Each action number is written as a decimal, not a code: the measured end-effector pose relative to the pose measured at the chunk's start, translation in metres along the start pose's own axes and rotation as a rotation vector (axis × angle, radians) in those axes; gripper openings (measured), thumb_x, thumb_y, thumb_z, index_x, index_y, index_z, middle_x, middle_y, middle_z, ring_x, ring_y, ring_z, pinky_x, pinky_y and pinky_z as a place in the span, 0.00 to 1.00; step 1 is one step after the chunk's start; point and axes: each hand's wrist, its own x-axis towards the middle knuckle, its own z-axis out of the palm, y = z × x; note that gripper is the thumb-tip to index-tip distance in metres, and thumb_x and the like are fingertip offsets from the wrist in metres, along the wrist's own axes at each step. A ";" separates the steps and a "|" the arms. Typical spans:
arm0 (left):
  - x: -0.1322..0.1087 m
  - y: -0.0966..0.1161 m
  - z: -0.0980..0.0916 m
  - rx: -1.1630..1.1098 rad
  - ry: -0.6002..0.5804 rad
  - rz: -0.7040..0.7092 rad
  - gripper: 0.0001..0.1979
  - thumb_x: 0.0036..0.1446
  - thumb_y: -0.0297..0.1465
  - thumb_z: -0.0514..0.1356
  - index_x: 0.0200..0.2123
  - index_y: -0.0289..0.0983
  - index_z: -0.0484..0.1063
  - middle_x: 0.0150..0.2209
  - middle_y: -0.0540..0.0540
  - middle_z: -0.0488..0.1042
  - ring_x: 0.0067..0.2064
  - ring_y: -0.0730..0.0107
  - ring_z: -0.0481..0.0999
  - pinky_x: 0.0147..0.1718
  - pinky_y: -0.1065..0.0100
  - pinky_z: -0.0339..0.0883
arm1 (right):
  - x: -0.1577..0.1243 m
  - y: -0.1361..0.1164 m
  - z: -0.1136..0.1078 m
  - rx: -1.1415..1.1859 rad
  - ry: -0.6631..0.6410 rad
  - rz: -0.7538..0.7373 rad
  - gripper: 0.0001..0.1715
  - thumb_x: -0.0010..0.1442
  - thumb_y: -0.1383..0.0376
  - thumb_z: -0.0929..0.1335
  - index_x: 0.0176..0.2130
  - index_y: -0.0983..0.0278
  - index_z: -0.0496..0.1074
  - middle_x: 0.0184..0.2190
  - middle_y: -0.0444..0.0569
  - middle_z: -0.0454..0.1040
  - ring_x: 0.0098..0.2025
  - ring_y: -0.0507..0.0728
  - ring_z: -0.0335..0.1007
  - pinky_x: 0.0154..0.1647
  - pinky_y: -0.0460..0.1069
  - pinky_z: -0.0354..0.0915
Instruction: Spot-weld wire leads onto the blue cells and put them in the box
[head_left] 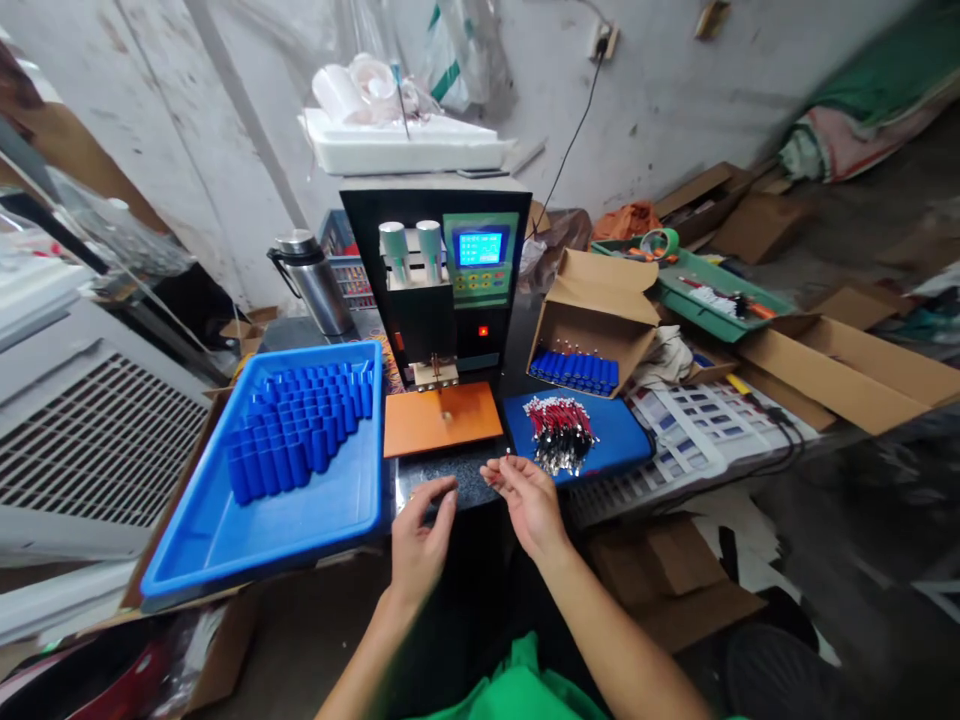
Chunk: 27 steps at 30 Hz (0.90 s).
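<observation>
In the head view, the person's two hands are apart at the front edge of the bench (pixel 457 468). The left hand (pixel 420 540) is loosely curled, thumb and forefinger parted with nothing visible between them, just before the orange plate (pixel 412 430) of a spot welder (pixel 420 320). The right hand (pixel 532 500) pinches a small piece (pixel 508 453) between thumb and fingertips, above the bench's front edge, between the plate and a blue pad (pixel 622 440). Mostly covered by the fingers, it is perhaps a wire lead; its identity is not certain.

It looks very light, likely flexible if wire, and easily bent or dropped; a fingertip pinch on its sturdier end would suit it best. Its reddish tip pokes above the fingers toward the bench's rear edge, but its full long axis cannot be told. On the pad, the pile of red-and-black wire leads (pixel 561 435) runs roughly from rear to front, white connectors at the back, shiny ends at the front. Left of the plate, blue cylindrical cells (pixel 292 440) stand upright toward the far edge of a blue tray (pixel 330 520), and probably feel rigid and smooth.
</observation>
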 end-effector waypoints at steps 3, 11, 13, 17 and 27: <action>0.003 0.007 0.004 0.000 -0.068 -0.046 0.14 0.60 0.39 0.61 0.43 0.37 0.78 0.42 0.42 0.81 0.45 0.60 0.80 0.45 0.59 0.75 | 0.003 -0.003 0.004 0.070 -0.038 0.070 0.14 0.53 0.58 0.76 0.34 0.65 0.75 0.35 0.53 0.82 0.41 0.60 0.80 0.53 0.59 0.70; 0.002 0.008 0.008 -0.134 -0.254 -0.227 0.16 0.57 0.42 0.62 0.41 0.35 0.78 0.29 0.46 0.79 0.32 0.66 0.78 0.35 0.65 0.73 | 0.001 0.008 0.007 0.160 -0.049 0.110 0.16 0.50 0.59 0.78 0.33 0.64 0.74 0.34 0.50 0.82 0.40 0.58 0.80 0.53 0.56 0.70; 0.002 0.009 0.010 -0.165 -0.265 -0.250 0.17 0.57 0.42 0.62 0.41 0.34 0.78 0.26 0.47 0.77 0.29 0.69 0.76 0.32 0.67 0.71 | 0.002 0.011 0.007 0.158 -0.057 0.125 0.16 0.50 0.59 0.78 0.33 0.65 0.74 0.34 0.50 0.82 0.40 0.58 0.80 0.53 0.56 0.70; 0.001 0.008 0.012 -0.155 -0.249 -0.255 0.17 0.57 0.42 0.62 0.38 0.34 0.78 0.23 0.49 0.74 0.26 0.72 0.72 0.28 0.70 0.66 | 0.001 0.015 0.007 0.124 -0.070 0.127 0.16 0.50 0.58 0.77 0.33 0.64 0.73 0.35 0.50 0.81 0.40 0.58 0.79 0.52 0.56 0.70; -0.002 0.011 0.000 -0.074 -0.138 -0.184 0.13 0.58 0.40 0.60 0.32 0.36 0.78 0.28 0.47 0.78 0.30 0.69 0.74 0.31 0.69 0.69 | -0.009 0.014 0.010 -0.196 -0.265 0.085 0.16 0.52 0.55 0.75 0.35 0.64 0.75 0.33 0.47 0.78 0.35 0.55 0.75 0.41 0.50 0.71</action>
